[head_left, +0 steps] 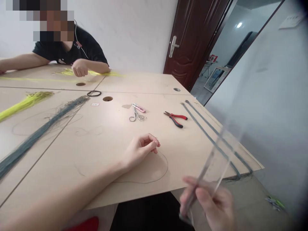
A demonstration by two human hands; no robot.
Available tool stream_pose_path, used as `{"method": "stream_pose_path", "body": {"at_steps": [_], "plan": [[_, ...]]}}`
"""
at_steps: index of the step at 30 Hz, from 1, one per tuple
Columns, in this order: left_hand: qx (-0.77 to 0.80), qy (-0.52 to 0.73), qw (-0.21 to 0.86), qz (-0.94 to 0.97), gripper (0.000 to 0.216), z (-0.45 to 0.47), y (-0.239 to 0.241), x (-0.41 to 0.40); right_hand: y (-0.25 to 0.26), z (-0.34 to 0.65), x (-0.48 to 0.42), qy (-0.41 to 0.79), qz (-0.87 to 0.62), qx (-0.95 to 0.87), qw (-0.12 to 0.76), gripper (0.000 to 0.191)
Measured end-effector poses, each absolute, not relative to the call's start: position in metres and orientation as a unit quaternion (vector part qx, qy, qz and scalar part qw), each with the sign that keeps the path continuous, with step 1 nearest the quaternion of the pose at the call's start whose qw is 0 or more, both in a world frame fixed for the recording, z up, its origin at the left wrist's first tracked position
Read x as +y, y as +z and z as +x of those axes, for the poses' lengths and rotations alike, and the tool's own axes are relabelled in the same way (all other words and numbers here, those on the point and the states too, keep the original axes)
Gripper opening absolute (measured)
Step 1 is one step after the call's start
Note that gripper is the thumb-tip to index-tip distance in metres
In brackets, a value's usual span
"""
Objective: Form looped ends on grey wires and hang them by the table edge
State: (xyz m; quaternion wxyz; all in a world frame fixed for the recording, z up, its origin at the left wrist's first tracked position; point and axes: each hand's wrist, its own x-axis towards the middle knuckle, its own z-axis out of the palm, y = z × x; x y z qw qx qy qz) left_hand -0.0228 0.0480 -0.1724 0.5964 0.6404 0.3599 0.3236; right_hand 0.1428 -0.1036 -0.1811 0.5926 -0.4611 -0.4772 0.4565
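My left hand (141, 147) rests over the table with thumb and fingertips pinched together on a thin grey-green thread (167, 163). From those fingertips the thread curves right, then back left towards my forearm. A tiny loop shows at the fingertips, too small to make out. My right hand (207, 202), smeared by motion, is just past the table's front edge. Its thumb and fingers are closed on a long clear plastic strip (218, 157), which tilts up and to the right. Beyond my left hand lie red-and-black pliers (176, 118) and small scissors (136, 115).
A pink-handled tool (139, 107) lies by the scissors. Grey-green thread bundles (45, 128) stretch across the left; two thinner bundles (211, 138) run along the right edge. Yellow strands (24, 104) lie further left. Across the table (144, 83) sits another person (89, 48). Cable holes (107, 98) pierce the tabletop.
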Motion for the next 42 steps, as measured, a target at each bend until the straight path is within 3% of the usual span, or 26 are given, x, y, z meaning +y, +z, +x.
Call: {"method": "stream_pose_path", "body": {"at_steps": [2, 7, 12, 17, 19, 22, 26, 36, 42], "plan": [[0.347, 0.310, 0.614, 0.638, 0.019, -0.023, -0.173, 0.042, -0.179, 0.138, -0.080, 0.408, -0.392, -0.508, 0.649, 0.026], [0.324, 0.272, 0.654, 0.627, 0.019, -0.031, -0.169, 0.031, -0.177, 0.115, -0.042, 0.289, -0.383, -0.421, 0.770, 0.026], [0.292, 0.251, 0.722, 0.574, 0.012, -0.035, -0.170, 0.031, -0.186, 0.109, -0.038, 0.280, -0.368, -0.476, 0.748, 0.018], [0.286, 0.246, 0.754, 0.538, 0.011, -0.033, -0.173, 0.034, -0.195, 0.115, -0.042, 0.258, -0.379, -0.545, 0.702, 0.029], [0.288, 0.246, 0.758, 0.532, 0.012, -0.033, -0.174, 0.035, -0.193, 0.112, -0.043, 0.218, -0.420, -0.516, 0.714, 0.032], [0.288, 0.243, 0.762, 0.527, 0.012, -0.032, -0.174, 0.034, -0.184, 0.104, -0.043, 0.167, -0.454, -0.468, 0.739, 0.022], [0.291, 0.246, 0.757, 0.531, 0.010, -0.033, -0.175, 0.034, -0.177, 0.100, -0.040, 0.242, -0.440, -0.445, 0.741, 0.011], [0.293, 0.282, 0.725, 0.556, 0.008, -0.035, -0.175, 0.030, -0.185, 0.114, -0.038, 0.397, -0.386, -0.473, 0.686, 0.013], [0.299, 0.306, 0.711, 0.558, 0.009, -0.037, -0.178, 0.027, -0.187, 0.106, -0.039, 0.405, -0.394, -0.444, 0.695, 0.014]]}}
